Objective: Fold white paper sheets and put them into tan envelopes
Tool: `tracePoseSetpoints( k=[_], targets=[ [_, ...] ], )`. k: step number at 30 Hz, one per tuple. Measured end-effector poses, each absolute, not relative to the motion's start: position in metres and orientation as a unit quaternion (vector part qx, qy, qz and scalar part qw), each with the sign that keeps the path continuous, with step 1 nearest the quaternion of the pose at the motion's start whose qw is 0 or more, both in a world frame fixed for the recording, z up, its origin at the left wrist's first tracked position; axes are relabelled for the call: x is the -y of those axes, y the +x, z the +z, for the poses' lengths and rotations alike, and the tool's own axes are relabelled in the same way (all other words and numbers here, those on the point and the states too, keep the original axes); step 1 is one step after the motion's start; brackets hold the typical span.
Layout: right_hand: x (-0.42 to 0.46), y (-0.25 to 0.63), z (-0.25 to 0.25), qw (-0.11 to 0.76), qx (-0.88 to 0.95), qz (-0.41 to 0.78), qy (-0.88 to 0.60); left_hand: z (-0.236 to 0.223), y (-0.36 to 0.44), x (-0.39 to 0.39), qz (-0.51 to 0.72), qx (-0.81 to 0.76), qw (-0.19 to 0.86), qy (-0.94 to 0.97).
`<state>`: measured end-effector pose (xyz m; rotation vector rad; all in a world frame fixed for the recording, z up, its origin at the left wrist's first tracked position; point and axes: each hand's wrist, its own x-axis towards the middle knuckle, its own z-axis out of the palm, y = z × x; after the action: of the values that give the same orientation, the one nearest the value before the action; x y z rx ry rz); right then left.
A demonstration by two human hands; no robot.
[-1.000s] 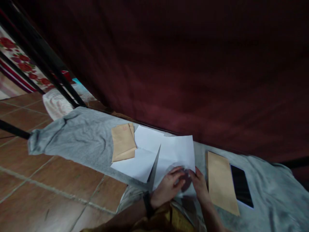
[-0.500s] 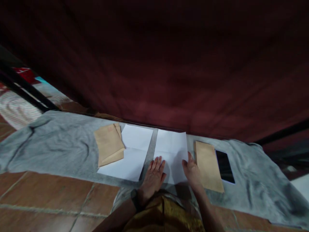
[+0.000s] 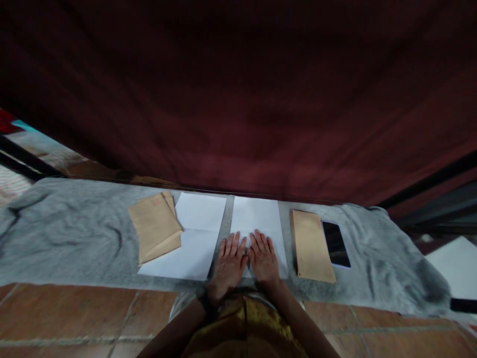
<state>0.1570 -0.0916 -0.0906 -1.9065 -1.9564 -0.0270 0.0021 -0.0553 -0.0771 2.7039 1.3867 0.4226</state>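
Side by side near the sheet's lower half, my left hand (image 3: 230,261) and my right hand (image 3: 264,258) lie flat on a white sheet of paper (image 3: 257,211) with a crease across its middle. Both have their fingers stretched out and hold nothing. A dark watch circles my left wrist. Left of it lies a second creased white sheet (image 3: 196,248), its left side partly covered by several brown envelopes (image 3: 154,221). To the right of my right hand rests a stack of brown envelopes (image 3: 313,248), apart from the sheet.
A grey cloth (image 3: 82,233) covers the low surface under the papers. Beside the right-hand envelopes lies a dark-screened phone (image 3: 336,243). A dark red curtain (image 3: 238,124) hangs just behind. Tiled floor (image 3: 74,311) shows in front.
My right hand has moved left from the sheet's right edge to lie flat on it, beside my left hand. The left hand stays on the sheet. The view has shifted slightly.
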Motion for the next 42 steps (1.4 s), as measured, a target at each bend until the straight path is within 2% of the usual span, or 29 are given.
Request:
tracePoseSetpoints(
  k=[13, 21, 25, 28, 36, 42],
  targets=[
    [0.115, 0.187, -0.097, 0.216, 0.612, -0.098, -0.754, -0.088, -0.004, 0.060, 0.150, -0.483, 0.031, 0.862],
    [0.115, 0.187, -0.099, 0.202, 0.611, -0.094, -0.759, -0.073, -0.007, 0.049, 0.286, -0.534, 0.198, 0.771],
    [0.113, 0.188, -0.100, 0.200, 0.608, -0.088, -0.763, -0.075, -0.011, 0.032, 0.310, -0.555, 0.288, 0.716],
    [0.113, 0.188, -0.100, 0.205, 0.608, -0.096, -0.761, -0.079, -0.013, 0.027, 0.330, -0.551, 0.312, 0.700],
    [0.125, 0.183, -0.097, 0.190, 0.620, -0.082, -0.757, -0.087, -0.019, 0.038, 0.296, -0.539, 0.252, 0.748],
    [0.097, 0.190, -0.085, 0.212, 0.642, -0.033, -0.736, -0.064, -0.010, 0.046, 0.224, -0.528, 0.080, 0.815]
  ],
)
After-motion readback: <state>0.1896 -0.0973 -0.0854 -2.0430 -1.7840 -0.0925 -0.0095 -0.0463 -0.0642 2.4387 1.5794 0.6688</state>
